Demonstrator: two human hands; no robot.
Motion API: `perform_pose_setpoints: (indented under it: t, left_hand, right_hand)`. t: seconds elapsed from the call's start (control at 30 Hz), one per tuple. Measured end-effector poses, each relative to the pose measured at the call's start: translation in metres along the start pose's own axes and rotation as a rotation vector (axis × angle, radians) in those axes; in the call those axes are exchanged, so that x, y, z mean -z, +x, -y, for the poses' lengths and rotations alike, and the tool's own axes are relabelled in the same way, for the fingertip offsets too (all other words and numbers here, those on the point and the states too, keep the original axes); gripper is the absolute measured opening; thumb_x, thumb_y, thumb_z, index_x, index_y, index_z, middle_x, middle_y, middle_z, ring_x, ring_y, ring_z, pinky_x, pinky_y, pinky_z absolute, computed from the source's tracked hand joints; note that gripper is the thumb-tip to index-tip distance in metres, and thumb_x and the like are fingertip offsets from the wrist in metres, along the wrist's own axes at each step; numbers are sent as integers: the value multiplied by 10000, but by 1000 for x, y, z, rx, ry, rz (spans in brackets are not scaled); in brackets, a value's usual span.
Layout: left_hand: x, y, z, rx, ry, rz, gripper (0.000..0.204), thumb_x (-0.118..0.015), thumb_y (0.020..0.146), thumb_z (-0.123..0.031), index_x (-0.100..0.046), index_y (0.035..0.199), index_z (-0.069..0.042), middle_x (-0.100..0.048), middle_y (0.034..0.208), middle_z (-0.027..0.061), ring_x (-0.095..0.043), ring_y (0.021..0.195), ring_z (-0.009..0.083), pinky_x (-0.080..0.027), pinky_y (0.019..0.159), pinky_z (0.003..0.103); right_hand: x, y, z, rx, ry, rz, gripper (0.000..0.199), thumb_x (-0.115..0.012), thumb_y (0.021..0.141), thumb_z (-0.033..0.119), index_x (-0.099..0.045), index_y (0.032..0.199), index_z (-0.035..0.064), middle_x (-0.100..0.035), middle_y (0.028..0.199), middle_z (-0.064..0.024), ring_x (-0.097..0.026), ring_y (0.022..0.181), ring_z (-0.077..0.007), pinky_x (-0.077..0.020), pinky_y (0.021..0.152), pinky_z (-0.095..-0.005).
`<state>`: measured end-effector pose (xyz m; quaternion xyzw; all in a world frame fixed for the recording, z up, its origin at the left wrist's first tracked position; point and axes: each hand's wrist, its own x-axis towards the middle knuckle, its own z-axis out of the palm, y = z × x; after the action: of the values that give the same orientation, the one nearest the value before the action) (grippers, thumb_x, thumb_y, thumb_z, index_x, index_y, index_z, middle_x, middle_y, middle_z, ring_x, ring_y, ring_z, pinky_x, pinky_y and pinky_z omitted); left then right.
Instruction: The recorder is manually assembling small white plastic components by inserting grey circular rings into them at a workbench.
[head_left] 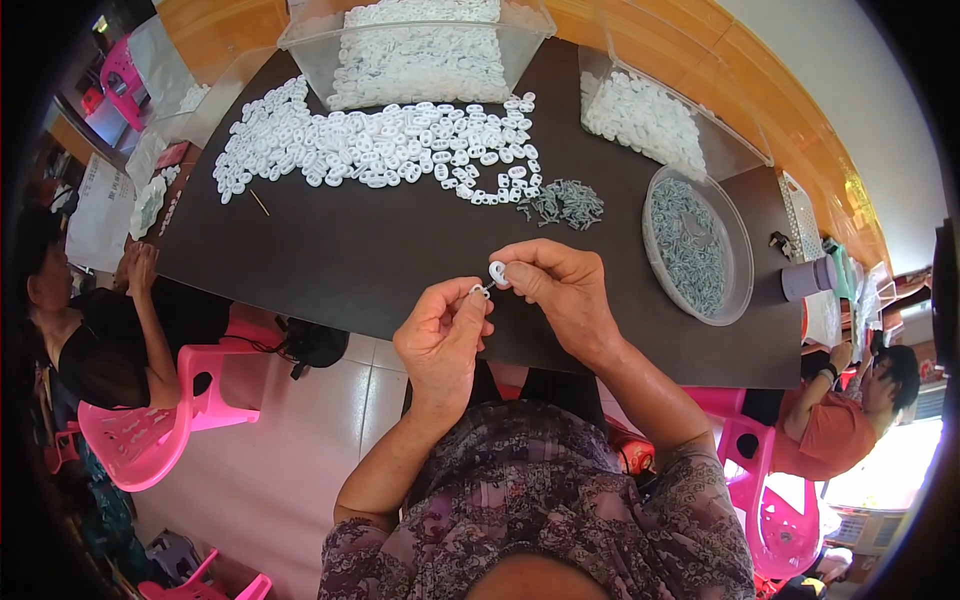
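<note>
The dark table [350,235] carries everything here. Along its far edge stands a large clear bin [318,65] packed with white pieces, and before it spreads a layer of white oval pieces [385,145]. Another clear bin [740,157] sits at the far right corner; a round tub [741,255] of grey screws is near the right edge. Over the near edge, the left hand [440,335] pinches a small white part [481,291], and the right hand [563,295] grips a white oval piece [498,273] just beside it. A thin metal pin [488,287] shows between the 2 (its seating is too small to tell).
</note>
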<state>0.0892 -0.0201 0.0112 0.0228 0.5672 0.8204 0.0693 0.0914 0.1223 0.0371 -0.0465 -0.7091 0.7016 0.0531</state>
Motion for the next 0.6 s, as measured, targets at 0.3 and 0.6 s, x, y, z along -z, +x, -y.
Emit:
perform_pose_setpoints:
  t: [0.3, 0.6]
  left_hand:
    - [0, 1, 1, -1, 21, -17, 127, -589, 877, -45, -611, 971, 38, -631, 789, 68, -555, 590, 76, -441, 487, 184]
    - [2, 1, 1, 4, 46, -42, 122, -589, 875, -45, -614, 967, 33, -632, 786, 64, -555, 595, 71, -443, 490, 183]
  right_hand:
    - [-2, -1, -6, 80, -96, -22, 111, -604, 836, 17, -661, 928, -9, -637, 810, -18, -552, 755, -60, -457, 677, -217]
    - [-5, -1, -7, 110, -148, -31, 114, -609, 831, 27, -659, 926, -10, -635, 816, -39, -565, 759, -76, -458, 676, -225]
